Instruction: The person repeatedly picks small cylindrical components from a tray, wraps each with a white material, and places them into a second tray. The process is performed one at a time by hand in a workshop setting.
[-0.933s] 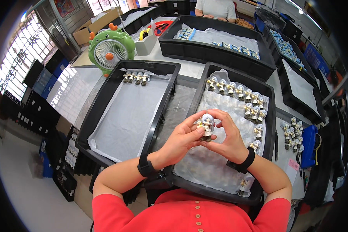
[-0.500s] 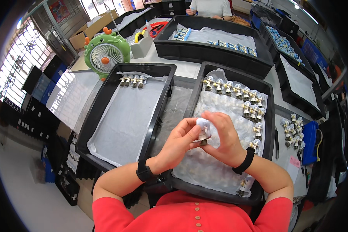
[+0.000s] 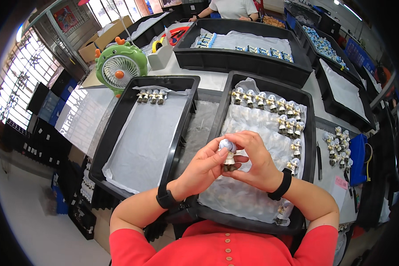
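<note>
A small figurine [image 3: 229,155] with pale lavender hair, a white outfit and a dark base stands upright between my two hands. My left hand [image 3: 204,160] pinches it at the side with thumb and fingers. Curved round the other side, my right hand [image 3: 256,163] touches it with its fingertips. Both hands are above the left part of the right-hand black tray [image 3: 309,133], which is lined with white sheeting. Similar figurines [image 3: 270,103] lie along that tray's far and right edges. In the left-hand black tray [image 3: 103,153], several more figurines [image 3: 152,96] lie in a row at the far end.
A green animal-shaped fan [image 3: 121,68] stands beyond the left tray. Across the back is a larger black tray [image 3: 239,60] with blue figurines. To the right lie a heap of figurines [image 3: 339,146], a black pen-like tool [image 3: 319,162] and a blue bin [image 3: 358,159]. Another person [image 3: 235,9] sits opposite.
The figurine has been turned in my fingers, so its rounded hair faces me more. Both hands have shifted slightly. The person opposite has moved their arms.
</note>
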{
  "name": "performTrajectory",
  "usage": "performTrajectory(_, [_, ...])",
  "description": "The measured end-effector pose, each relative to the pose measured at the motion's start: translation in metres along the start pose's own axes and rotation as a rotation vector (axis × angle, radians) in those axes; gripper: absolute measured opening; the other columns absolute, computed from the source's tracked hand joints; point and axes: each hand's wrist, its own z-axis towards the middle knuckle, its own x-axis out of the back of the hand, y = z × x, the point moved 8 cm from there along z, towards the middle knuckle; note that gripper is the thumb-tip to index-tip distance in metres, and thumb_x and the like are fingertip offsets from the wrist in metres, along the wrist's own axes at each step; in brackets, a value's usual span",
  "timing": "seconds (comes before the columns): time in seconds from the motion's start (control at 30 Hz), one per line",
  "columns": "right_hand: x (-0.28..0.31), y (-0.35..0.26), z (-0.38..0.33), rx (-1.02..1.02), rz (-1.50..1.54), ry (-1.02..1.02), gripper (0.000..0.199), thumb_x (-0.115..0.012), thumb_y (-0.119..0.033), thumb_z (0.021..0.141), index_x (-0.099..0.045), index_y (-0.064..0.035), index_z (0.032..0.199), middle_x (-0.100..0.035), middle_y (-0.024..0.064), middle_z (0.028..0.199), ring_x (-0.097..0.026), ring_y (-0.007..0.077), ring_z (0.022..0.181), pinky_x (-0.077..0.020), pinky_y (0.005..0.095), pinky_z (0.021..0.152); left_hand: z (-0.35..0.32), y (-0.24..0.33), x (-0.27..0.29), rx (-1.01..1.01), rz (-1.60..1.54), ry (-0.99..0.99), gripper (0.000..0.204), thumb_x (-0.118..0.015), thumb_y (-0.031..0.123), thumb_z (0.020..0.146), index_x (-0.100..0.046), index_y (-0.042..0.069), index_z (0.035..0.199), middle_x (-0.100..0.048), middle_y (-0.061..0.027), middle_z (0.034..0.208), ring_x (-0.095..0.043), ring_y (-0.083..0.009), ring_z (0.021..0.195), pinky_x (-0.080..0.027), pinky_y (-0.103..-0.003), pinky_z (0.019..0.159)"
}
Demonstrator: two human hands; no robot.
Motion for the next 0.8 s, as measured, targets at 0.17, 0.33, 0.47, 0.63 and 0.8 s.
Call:
performTrajectory(0.17, [0.0007, 0.0062, -0.0019, -0.072, 0.085, 0.003, 0.07, -0.08, -0.008, 0.057, -0.049, -0.0072, 0.121, -0.052, 0.0097, 0.116, -0.046, 0.0305, 0.109, -0.0404, 0.0391, 0.093, 0.0021, -0.0018, -0.0019, 0.009, -0.04, -0.075, 0.046, -0.043, 0.029, 0.097, -0.034, 0.004, 0.135, -0.047, -0.0061, 0.124, -0.054, -0.0207, 0.11, -0.045, -0.033, 0.089])
performTrajectory(0.33, [0.0023, 0.0036, -0.0007, -0.06, 0.054, 0.018, 0.071, -0.08, -0.009, 0.057, -0.049, -0.0073, 0.121, -0.05, 0.0111, 0.118, -0.046, 0.0311, 0.11, -0.0389, 0.0398, 0.095, 0.0021, 0.0011, -0.0032, -0.011, 0.009, -0.059, 0.05, -0.044, 0.03, 0.097, -0.03, 0.003, 0.136, -0.046, -0.0084, 0.126, -0.053, -0.0224, 0.112, -0.046, -0.035, 0.09])
performTrajectory(0.47, [0.0033, 0.0018, 0.0004, -0.058, 0.007, 0.016, 0.071, -0.08, -0.008, 0.057, -0.048, -0.0075, 0.121, -0.047, 0.0114, 0.123, -0.045, 0.0315, 0.113, -0.0391, 0.0399, 0.095, 0.0013, 0.0027, -0.0028, -0.02, 0.037, -0.05, 0.052, -0.046, 0.03, 0.096, -0.029, 0.003, 0.138, -0.046, -0.0095, 0.127, -0.052, -0.0231, 0.114, -0.047, -0.036, 0.09])
performTrajectory(0.63, [0.0007, 0.0059, -0.0012, -0.103, 0.011, 0.002, 0.07, -0.08, -0.008, 0.057, -0.049, -0.0087, 0.12, -0.046, 0.0112, 0.125, -0.044, 0.0313, 0.114, -0.0395, 0.0398, 0.095, 0.0001, 0.0055, -0.0013, -0.042, 0.121, -0.003, 0.05, -0.048, 0.026, 0.096, -0.031, 0.004, 0.138, -0.047, -0.0091, 0.126, -0.053, -0.0225, 0.113, -0.049, -0.034, 0.086])
performTrajectory(0.8, [-0.0008, 0.0089, -0.0028, -0.105, 0.01, 0.012, 0.07, -0.08, -0.009, 0.057, -0.049, -0.009, 0.119, -0.045, 0.0118, 0.125, -0.044, 0.0309, 0.113, -0.0401, 0.0393, 0.095, 0.0001, 0.0071, -0.0015, -0.046, 0.123, -0.006, 0.05, -0.047, 0.026, 0.096, -0.032, 0.004, 0.137, -0.048, -0.009, 0.125, -0.053, -0.0228, 0.112, -0.05, -0.033, 0.084])
